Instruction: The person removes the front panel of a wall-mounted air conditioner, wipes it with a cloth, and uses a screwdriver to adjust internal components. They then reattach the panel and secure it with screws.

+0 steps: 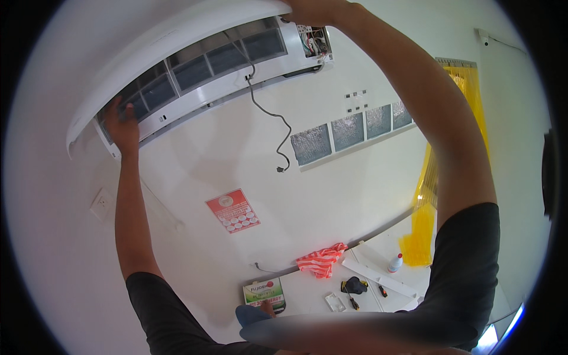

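Note:
A white wall-mounted air conditioner point(220, 86) spans the upper left, its long front panel point(171, 38) swung up. Below the panel lie dark mesh filters point(190, 71). At the unit's right end, an open compartment shows wiring point(315, 42). My right hand point(307, 10) grips the panel's right end at the picture's top; some of its fingers are hidden. Near the left end, my left hand point(123, 125) reaches up under the panel against the filter, thumb apart from the fingers, fingertips partly in shadow. A dark power cord point(272, 113) with a plug hangs from the unit.
Glass-block windows point(348, 130) and a red-and-white poster point(234, 210) are on the wall. Below lie a striped cloth point(322, 260), a white strip point(378, 278), a screwdriver point(354, 302), a bottle point(395, 262) and a green-and-white box-shaped thing point(264, 292). Yellow strip curtains point(427, 183) hang right.

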`<state>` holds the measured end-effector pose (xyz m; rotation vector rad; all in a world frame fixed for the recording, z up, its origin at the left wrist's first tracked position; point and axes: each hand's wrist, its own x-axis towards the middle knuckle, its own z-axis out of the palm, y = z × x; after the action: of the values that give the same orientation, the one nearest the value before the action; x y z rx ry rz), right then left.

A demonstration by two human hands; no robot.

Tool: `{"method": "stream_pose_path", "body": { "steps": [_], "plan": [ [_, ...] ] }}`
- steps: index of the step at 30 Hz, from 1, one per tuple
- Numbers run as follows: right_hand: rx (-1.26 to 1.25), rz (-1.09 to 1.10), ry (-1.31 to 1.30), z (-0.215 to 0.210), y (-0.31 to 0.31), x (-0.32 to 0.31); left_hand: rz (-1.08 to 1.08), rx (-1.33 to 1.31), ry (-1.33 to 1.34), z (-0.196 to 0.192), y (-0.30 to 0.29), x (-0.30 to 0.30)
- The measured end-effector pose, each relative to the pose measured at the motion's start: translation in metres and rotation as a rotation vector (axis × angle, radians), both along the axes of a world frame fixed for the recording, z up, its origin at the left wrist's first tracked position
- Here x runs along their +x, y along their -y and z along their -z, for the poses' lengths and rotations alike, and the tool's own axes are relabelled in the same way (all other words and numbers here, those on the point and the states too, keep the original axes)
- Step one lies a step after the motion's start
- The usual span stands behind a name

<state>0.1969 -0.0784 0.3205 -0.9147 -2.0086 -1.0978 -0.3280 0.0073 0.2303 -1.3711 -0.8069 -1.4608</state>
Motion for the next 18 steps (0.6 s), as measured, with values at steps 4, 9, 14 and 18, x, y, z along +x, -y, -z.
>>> {"method": "stream_pose_path", "body": {
  "steps": [4, 9, 14, 18],
  "plan": [
    [0.11, 0.016, -0.003, 0.018, 0.019, 0.016, 0.003, -0.125, -0.263, 0.028, 0.016, 0.075],
    [0.129, -0.244, -0.215, 0.06, 0.033, 0.052, 0.139, -0.414, -0.893, 0.083, 0.037, 0.19],
    [0.086, -0.369, -0.631, 0.14, -0.008, 0.089, 0.028, -0.424, -1.378, 0.137, 0.039, 0.261],
    [-0.73, -0.512, -0.892, 0.242, -0.042, 0.092, -0.426, -0.592, -1.492, 0.157, 0.033, 0.277]
  ]
}}
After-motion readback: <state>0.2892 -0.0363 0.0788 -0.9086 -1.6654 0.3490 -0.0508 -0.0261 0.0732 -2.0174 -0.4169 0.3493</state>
